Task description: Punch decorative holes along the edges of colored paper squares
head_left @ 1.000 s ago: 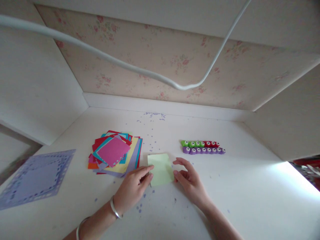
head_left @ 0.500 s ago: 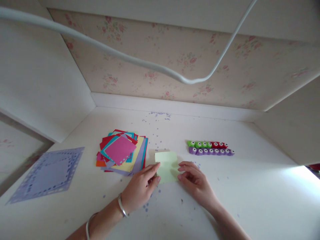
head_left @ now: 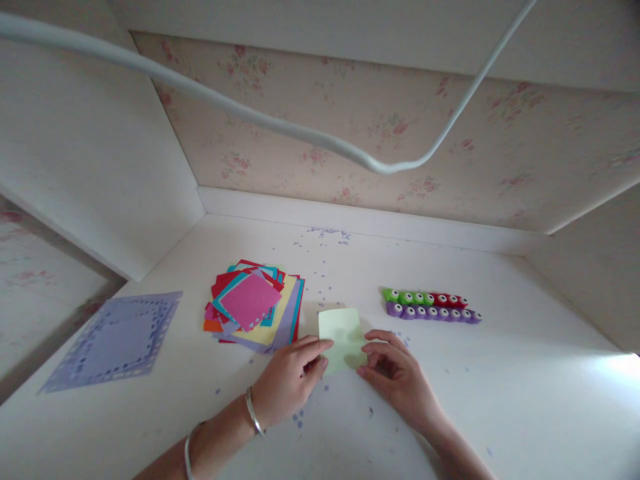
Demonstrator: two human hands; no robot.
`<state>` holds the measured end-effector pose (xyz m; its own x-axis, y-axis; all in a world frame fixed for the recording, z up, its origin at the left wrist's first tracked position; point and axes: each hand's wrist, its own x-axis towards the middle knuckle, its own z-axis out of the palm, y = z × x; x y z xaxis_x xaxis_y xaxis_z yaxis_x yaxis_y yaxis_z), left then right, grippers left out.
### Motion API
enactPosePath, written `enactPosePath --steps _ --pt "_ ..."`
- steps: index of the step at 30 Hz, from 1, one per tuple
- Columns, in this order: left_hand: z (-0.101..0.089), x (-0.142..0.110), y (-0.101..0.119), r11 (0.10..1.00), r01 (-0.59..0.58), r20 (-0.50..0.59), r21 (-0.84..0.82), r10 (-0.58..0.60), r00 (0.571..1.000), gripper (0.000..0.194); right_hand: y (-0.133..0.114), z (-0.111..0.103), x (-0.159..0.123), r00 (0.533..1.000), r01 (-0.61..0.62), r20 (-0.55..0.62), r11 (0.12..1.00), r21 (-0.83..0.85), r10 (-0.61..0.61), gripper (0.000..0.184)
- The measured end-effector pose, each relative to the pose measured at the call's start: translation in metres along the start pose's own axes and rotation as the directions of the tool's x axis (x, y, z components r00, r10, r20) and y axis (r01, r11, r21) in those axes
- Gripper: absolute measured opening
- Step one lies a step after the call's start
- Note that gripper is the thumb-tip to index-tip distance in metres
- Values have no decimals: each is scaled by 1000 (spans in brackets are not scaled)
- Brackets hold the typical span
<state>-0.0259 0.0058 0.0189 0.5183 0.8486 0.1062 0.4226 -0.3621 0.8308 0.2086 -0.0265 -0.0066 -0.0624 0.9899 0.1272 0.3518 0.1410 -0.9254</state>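
A small pale green sheet of paper [head_left: 341,328] is just in front of me, its far edge slightly raised and a shadow beyond it. My left hand [head_left: 295,373] pinches its left edge, forefinger on top and thumb near the lower corner. At the right edge, my right hand [head_left: 397,373] has its fingers curved and its thumb against the lower right corner. To the left lies a pile of coloured paper squares [head_left: 250,302], with a pink one on top. Two rows of toy-like pieces with eye shapes, green and red [head_left: 420,299] behind purple [head_left: 431,313], stand to the right.
Purple sheets with punched edges [head_left: 113,343] lie at the far left of the white table [head_left: 525,387]. Small purple paper dots [head_left: 327,233] are scattered over it. A white cable [head_left: 300,132] hangs across the upper view, before a flowered wall.
The whole view has shifted slightly, so things sit further right and a little lower. Both hands stay at the green paper, the left forefinger reaching slightly further over it.
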Motion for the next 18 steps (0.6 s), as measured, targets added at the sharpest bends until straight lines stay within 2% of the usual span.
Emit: enactPosePath --steps 13,18 --pt "1 -3 -2 998 -58 21 28 58 998 40 4 -1 -1 999 5 34 1000 -5 -5 17" --pt "-1 -3 0 998 -43 25 38 42 999 39 1 -4 0 999 -22 44 1000 -1 22 18"
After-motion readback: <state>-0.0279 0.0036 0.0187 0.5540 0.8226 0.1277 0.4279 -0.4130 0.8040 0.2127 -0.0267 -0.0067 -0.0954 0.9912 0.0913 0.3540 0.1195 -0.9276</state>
